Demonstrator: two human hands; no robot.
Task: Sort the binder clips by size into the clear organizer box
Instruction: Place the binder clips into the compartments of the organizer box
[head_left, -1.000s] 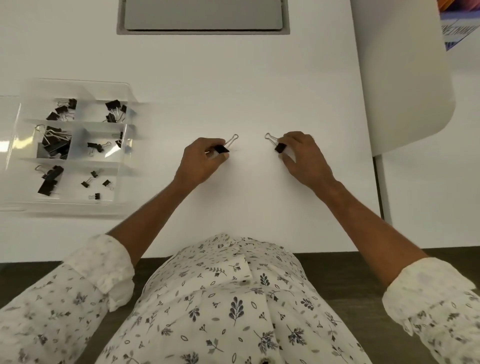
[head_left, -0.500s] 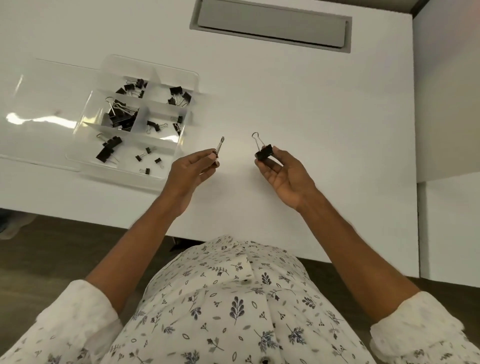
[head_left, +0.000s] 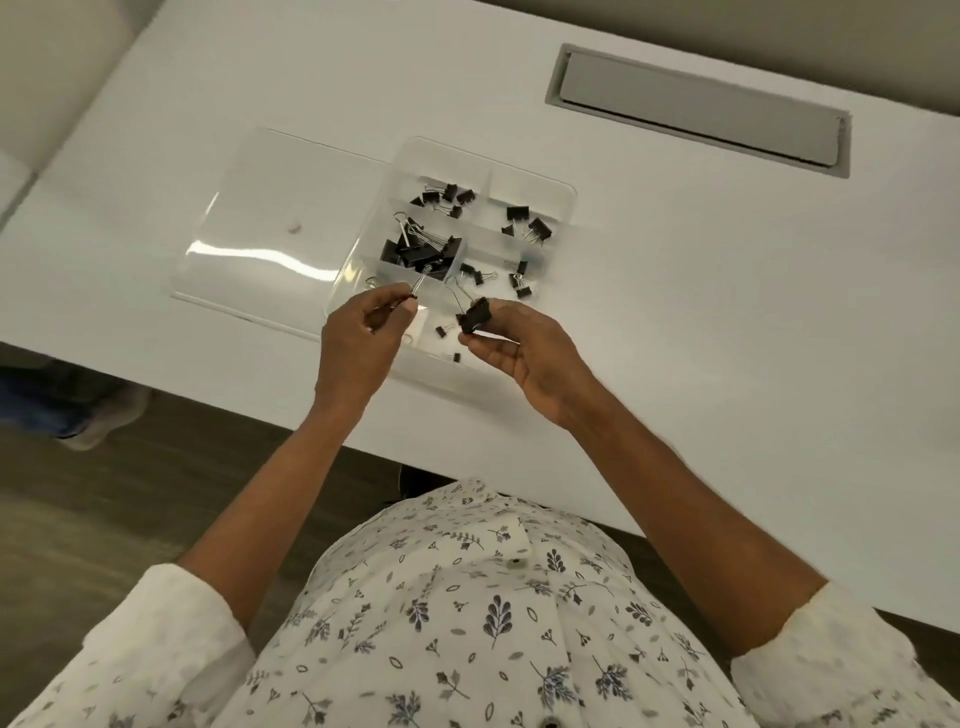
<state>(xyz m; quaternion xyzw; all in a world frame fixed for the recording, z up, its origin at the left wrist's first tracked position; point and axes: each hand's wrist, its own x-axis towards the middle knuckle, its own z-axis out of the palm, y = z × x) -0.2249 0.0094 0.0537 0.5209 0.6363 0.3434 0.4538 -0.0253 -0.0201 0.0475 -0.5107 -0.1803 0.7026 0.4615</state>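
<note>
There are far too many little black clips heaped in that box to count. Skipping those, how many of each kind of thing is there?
Hands: 2, left hand and right hand
Held binder clips: 2, left clip and right clip
Clear organizer box: 1
Open lid: 1
Grey desk hatch: 1
Total: 7

Black clips (head_left: 418, 254), clear box (head_left: 550, 192), white table (head_left: 675, 312), leaf-print shirt (head_left: 467, 623).

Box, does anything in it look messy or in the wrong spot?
Nothing stands out. The clips lie in compartments of the box, none spilled on the table. The left hand holds a clip and the right hand another clip over it. A small pale speck sits on the open lid; I cannot tell what it is.
</note>
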